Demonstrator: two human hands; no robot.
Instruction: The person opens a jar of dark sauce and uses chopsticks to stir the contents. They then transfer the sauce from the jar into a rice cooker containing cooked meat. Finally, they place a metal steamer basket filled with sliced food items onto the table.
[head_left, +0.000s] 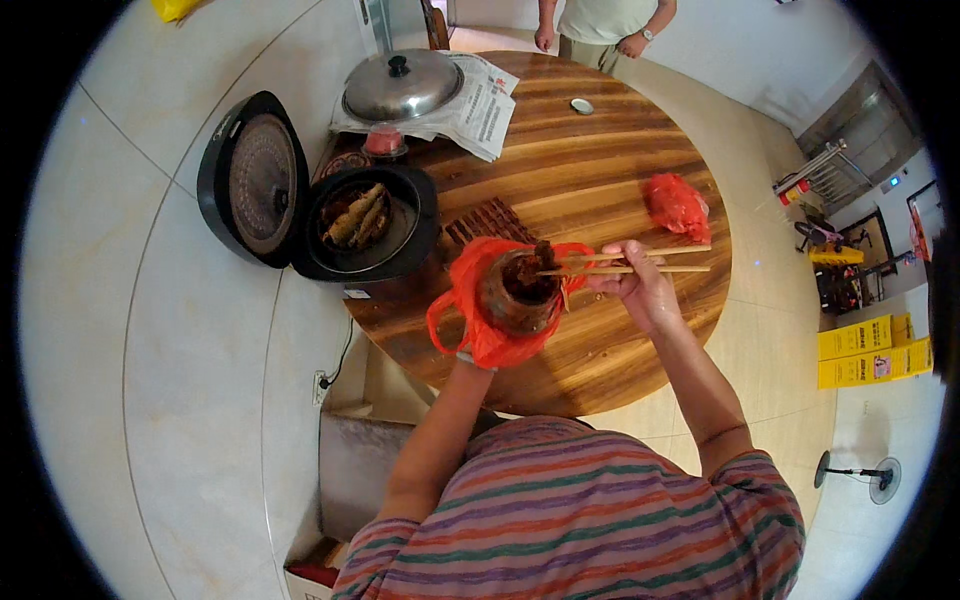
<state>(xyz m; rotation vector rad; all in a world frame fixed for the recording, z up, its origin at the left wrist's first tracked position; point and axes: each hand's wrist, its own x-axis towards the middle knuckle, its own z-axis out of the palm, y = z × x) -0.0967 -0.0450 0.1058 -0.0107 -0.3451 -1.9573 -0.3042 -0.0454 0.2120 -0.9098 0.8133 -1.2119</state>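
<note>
A glass jar with dark brown contents is wrapped in a red plastic bag. My left hand supports the jar through the bag, which hides most of its fingers. In my right hand is a pair of wooden chopsticks pointing left. Their tips are at the jar's mouth, by a dark lump of food standing above the rim. To the left, an electric cooking pot has its hinged lid raised. Pieces of browned food, perhaps fish, lie inside it.
On the round wooden table are a slatted trivet, a red plastic bag bundle and a small round lid. A steel pan lid rests on newspapers beside a small plastic container. Another person stands across the table.
</note>
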